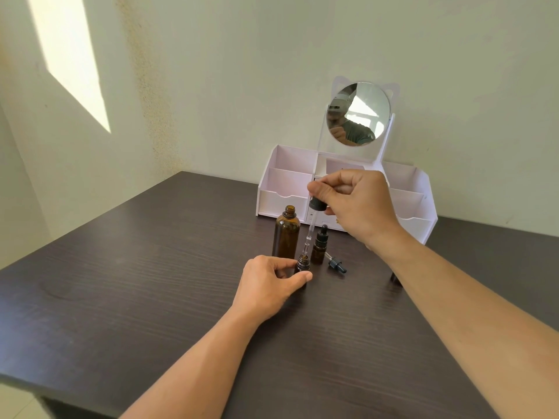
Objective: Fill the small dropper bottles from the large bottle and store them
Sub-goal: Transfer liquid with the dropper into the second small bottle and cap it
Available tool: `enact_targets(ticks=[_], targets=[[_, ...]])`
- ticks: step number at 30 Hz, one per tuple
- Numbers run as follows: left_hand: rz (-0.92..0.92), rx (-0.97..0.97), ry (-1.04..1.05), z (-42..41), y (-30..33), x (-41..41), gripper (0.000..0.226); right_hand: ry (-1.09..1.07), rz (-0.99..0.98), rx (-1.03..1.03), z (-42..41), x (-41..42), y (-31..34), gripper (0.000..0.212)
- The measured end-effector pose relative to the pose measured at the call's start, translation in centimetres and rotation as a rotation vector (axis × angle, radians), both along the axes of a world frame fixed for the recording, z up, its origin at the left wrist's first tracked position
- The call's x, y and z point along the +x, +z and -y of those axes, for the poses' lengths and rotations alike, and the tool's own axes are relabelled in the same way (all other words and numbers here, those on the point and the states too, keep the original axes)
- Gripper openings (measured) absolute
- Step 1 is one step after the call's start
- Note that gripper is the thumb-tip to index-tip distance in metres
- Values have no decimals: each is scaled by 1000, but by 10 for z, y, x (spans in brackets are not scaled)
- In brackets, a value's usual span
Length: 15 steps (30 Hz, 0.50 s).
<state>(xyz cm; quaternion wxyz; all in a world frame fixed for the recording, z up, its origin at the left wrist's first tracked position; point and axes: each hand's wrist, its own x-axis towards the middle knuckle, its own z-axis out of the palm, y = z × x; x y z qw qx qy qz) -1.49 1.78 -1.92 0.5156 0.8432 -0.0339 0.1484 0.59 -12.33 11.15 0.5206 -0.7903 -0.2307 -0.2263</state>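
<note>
Head view: left hand (272,284) around small bottle (302,264), right hand (354,201) pinching dropper (311,220) above.

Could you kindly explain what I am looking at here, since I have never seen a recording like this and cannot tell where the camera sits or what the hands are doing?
There is no machine here: a person works with two bare hands, and the single picture comes from a camera worn on the head, looking forward and down.

On the dark table stand a large amber bottle with its cap off, a small capped dropper bottle and, behind them, a white organiser with a round mirror. A loose dropper cap lies beside the bottles.

The left hand steadies an open small bottle. The right hand pinches a long glass dropper, whose tip points down at that bottle's mouth.
</note>
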Motion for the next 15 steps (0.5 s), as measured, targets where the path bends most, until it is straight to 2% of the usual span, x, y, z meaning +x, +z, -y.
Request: enact_targets(ticks=[15], targets=[[-10,16,-1,0,0,0,54,-59,-6,-41,2,3,-8,6]])
